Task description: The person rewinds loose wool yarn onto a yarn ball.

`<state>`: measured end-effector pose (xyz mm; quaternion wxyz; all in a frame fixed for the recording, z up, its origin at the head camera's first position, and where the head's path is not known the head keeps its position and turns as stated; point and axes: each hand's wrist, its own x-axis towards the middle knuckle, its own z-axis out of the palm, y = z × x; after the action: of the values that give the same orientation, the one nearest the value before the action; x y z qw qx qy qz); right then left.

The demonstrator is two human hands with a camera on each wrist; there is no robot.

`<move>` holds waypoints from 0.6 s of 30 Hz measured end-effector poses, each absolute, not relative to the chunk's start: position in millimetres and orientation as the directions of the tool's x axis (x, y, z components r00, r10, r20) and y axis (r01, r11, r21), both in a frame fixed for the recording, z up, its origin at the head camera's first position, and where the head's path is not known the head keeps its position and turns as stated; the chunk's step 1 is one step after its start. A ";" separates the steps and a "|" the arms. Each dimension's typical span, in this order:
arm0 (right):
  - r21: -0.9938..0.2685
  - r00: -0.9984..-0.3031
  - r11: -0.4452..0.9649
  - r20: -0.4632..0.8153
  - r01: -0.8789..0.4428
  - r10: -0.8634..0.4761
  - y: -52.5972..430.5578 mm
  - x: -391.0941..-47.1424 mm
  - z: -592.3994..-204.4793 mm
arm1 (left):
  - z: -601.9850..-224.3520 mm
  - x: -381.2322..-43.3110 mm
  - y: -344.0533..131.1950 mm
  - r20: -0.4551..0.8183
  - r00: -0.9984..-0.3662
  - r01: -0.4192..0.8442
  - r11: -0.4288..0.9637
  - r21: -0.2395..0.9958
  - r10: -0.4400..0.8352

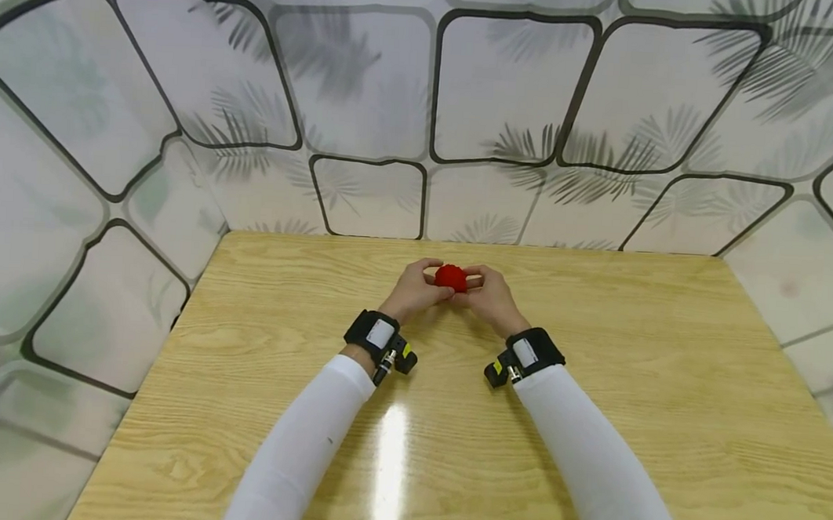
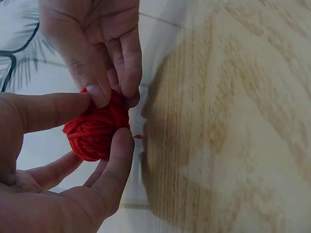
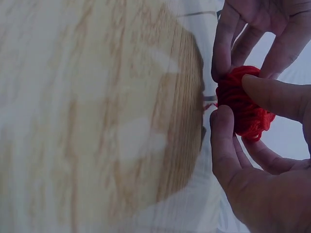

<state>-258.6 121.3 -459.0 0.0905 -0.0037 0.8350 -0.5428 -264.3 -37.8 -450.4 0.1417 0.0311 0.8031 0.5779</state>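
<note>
A small ball of red yarn (image 1: 451,277) is held between both hands near the far edge of the table. My left hand (image 1: 418,290) grips it from the left, thumb and fingers curled about its side. From the other side my right hand (image 1: 491,299) pinches the same yarn ball (image 3: 245,102) with thumb and fingertips. Wound strands show plainly on the yarn ball (image 2: 99,126) in the left wrist view, and a short loose end sticks out toward the table. The fingertips of both hands sit close together around it.
The wooden table (image 1: 301,301) reaches back to a wall covering (image 1: 503,92) patterned with dark-outlined panels and leaf shapes. Black wrist straps with small cameras (image 1: 404,357) sit on both wrists. White sleeves (image 1: 301,442) cover the forearms. A bright reflection lies on the tabletop between the arms.
</note>
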 end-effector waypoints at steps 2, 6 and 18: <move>-0.904 -0.983 0.415 -0.153 0.099 -0.098 121.5 -259.9 -460.3 | -452.0 -264.7 -36.1 -0.181 -0.963 -0.100 0.357 0.929 0.201; -0.894 -0.983 0.435 -0.162 0.111 -0.081 120.7 -261.8 -461.8 | -454.2 -264.1 -34.1 -0.158 -0.972 -0.074 0.414 0.907 0.174; -0.848 -0.982 0.522 -0.164 0.093 -0.091 121.2 -260.8 -459.6 | -453.5 -259.2 -33.8 -0.116 -0.981 -0.016 0.533 0.846 0.156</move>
<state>-260.8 121.2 -459.6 0.0941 0.0006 0.8672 -0.4890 -259.2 -33.8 -453.5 0.0889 0.0402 0.8709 0.4817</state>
